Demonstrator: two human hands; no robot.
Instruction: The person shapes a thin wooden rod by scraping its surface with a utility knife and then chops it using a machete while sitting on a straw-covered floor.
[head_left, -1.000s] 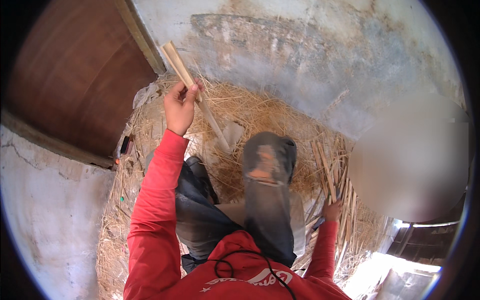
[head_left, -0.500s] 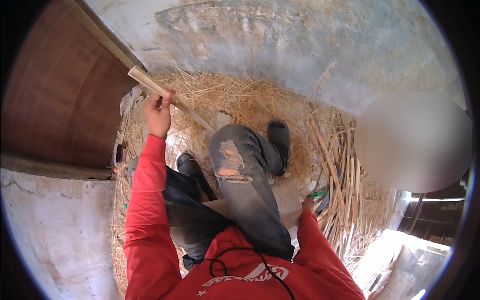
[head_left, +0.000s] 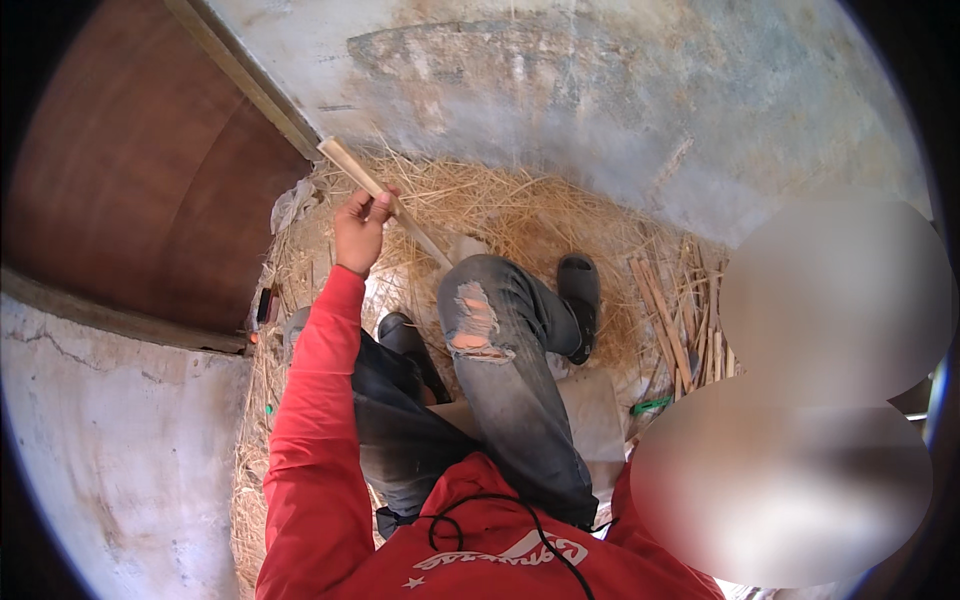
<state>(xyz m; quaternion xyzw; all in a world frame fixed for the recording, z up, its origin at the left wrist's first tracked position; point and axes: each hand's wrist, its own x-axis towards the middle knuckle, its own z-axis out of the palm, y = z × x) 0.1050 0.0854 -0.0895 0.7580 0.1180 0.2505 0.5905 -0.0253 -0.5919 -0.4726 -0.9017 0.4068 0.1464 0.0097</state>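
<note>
My left hand (head_left: pixel 360 232) grips a long, pale, split strip of wood or bamboo (head_left: pixel 415 232) between thumb and fingers. The strip slants down to the right; its grooved upper end points toward the door frame, and its lower end disappears behind my bent knee (head_left: pixel 485 300). Red-sleeved, my right arm (head_left: pixel 622 495) reaches out to the right, where a blurred patch covers the hand. Close to that arm lies a green object (head_left: pixel 652 405), its kind unclear, beside a flat beige board or sheet (head_left: pixel 590 405) under my leg.
Straw (head_left: pixel 500 190) litters the floor along a stained wall (head_left: pixel 560 90). Several wooden strips (head_left: pixel 660 320) are piled at the right, partly behind the blur. A brown door panel (head_left: pixel 150 180) stands at the left, with a whitish crumpled bag (head_left: pixel 293 205) near its frame.
The whole view has shifted, so most things appear farther right. My left hand keeps its grip on the strip. My right hand, earlier beside the green object, is now out of sight.
</note>
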